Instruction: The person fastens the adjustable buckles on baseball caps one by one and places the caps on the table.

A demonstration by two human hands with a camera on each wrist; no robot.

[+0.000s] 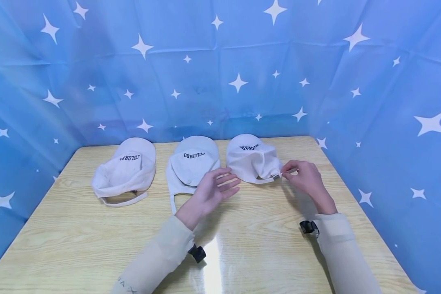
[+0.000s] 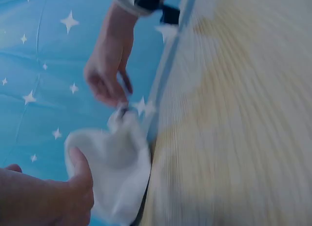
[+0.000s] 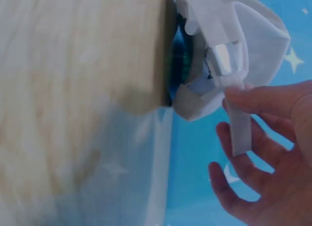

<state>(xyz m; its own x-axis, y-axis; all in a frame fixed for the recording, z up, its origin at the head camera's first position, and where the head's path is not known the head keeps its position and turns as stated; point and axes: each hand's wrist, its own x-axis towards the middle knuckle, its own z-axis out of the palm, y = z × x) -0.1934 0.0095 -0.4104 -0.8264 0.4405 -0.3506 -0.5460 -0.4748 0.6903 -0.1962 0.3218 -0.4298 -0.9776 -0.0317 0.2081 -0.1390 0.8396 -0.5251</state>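
Note:
Three white baseball caps lettered COLORADO lie in a row along the back of the table. At the right cap point(image 1: 251, 161), my right hand point(image 1: 304, 177) pinches the end of the back strap point(image 3: 240, 131) between thumb and fingers. A metal buckle point(image 3: 226, 59) sits on that strap just beyond the fingertips. My left hand point(image 1: 213, 192) hovers palm inward in front of the middle cap point(image 1: 192, 163), fingers loosely extended, holding nothing. Its fingertips come near the right cap's left side. The left cap point(image 1: 123, 173) lies with its strap trailing toward the front.
The wooden table point(image 1: 95, 245) has a blue curtain with white stars point(image 1: 220, 73) behind it and along both sides. Each wrist carries a small black device point(image 1: 308, 227). Light glares off the table near the left forearm.

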